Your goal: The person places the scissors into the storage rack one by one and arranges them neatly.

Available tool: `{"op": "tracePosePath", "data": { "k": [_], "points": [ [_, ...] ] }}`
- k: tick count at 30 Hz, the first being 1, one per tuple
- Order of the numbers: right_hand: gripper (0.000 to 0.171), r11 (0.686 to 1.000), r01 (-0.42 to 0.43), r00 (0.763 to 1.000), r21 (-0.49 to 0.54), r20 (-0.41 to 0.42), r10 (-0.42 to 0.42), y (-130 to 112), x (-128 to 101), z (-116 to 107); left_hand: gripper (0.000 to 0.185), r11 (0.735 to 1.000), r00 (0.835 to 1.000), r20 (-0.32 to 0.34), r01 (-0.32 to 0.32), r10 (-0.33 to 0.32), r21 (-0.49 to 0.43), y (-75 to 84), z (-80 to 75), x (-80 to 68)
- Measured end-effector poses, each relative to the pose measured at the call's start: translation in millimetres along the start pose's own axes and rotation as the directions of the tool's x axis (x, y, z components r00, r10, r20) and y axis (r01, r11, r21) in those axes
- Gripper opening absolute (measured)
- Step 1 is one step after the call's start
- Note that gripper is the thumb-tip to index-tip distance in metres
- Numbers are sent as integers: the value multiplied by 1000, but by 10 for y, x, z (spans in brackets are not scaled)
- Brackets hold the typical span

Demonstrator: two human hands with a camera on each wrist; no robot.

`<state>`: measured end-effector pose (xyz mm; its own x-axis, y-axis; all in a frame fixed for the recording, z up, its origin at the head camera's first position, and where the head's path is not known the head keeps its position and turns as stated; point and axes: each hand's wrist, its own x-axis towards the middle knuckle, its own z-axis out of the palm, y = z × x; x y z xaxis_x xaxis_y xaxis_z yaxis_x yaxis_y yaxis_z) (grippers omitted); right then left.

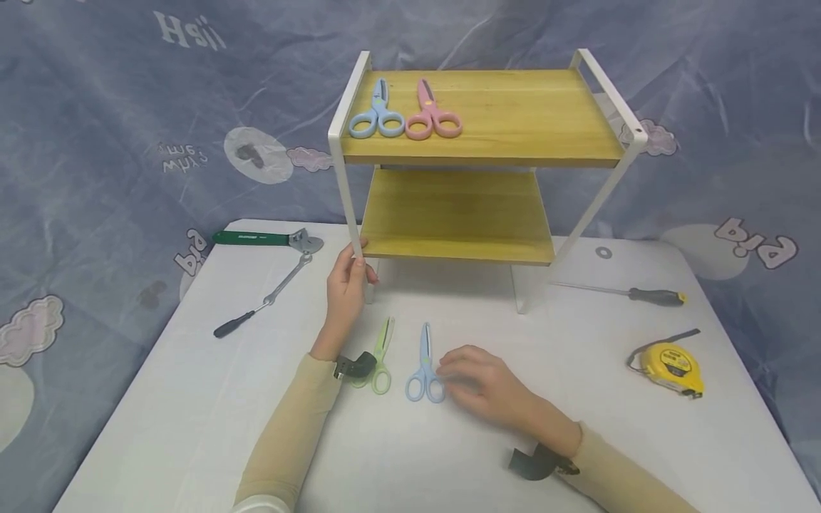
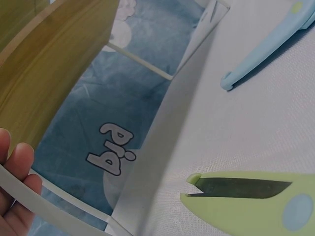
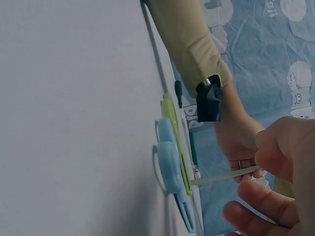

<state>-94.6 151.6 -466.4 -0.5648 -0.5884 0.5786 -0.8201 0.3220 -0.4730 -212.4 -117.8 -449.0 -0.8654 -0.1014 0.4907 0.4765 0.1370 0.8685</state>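
Note:
My left hand (image 1: 346, 288) grips the front left white post of a two-tier shelf, its fingers curled round the post in the left wrist view. Beside blue scissors (image 1: 425, 367) on the table hovers my right hand (image 1: 484, 385), its loosely bent fingers apart from them and holding nothing. Green scissors (image 1: 382, 349) lie left of those, partly hidden by the left wrist strap. On the shelf's upper wooden board (image 1: 513, 117) rest another pair of blue scissors (image 1: 378, 110) and pink scissors (image 1: 428, 114), side by side at the left.
The lower board (image 1: 458, 214) is bare. At the table's left lie a green-handled adjustable wrench (image 1: 269, 239), a spanner (image 1: 286, 280) and a black-handled screwdriver (image 1: 237, 324). Toward the right are a washer (image 1: 603, 252), a grey screwdriver (image 1: 654, 296) and a yellow tape measure (image 1: 672, 367).

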Motion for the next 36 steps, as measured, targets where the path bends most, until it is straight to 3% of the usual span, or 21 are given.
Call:
{"op": "tracePosePath", "data": {
  "k": [3,10,14,20,28,36],
  "points": [
    [26,999,-39,999,-1,25,39,-9,-24,20,35,1000,1000,11,11,-11,2,40,-3,2],
    [27,998,-57,998,-9,33,57,14,-53,59,33,1000,999,24,24,-24,14,346,-21,-31],
    [26,992,-127,990,-12,67,128,28,-90,94,33,999,999,23,28,-28,18,370,-20,-38],
    [29,973,-226,963,-49,137,231,30,-134,137,33,1000,999,27,27,-27,-6,334,-17,-33],
    [38,959,-223,941,-174,220,259,39,-159,192,34,1000,999,33,-7,7,7,354,-24,-25],
    [44,955,-137,944,-264,256,206,20,-174,214,36,1000,1000,19,13,-13,14,17,-13,1]
  ]
}}
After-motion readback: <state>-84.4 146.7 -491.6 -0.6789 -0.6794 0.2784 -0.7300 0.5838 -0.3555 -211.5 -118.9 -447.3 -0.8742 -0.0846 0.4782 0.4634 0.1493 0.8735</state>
